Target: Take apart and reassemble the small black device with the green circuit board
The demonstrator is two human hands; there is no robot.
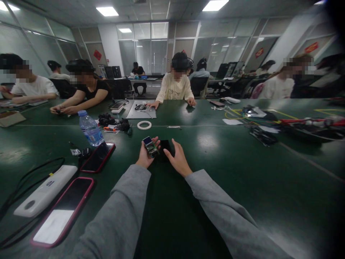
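Observation:
My left hand holds a small green circuit board with a little screen, its face turned up towards me. Just right of it, a flat black rectangular object lies on the green table; its exact kind is unclear. Beside that black object is my right hand, thumb and fingers apart with nothing between them. Whether its fingertips touch the black object I cannot tell.
Left of my arms are a water bottle, a red-edged phone, a white device and a pink-cased phone. A white ring lies ahead. Cables and bundled parts sit to the right. A person sits opposite.

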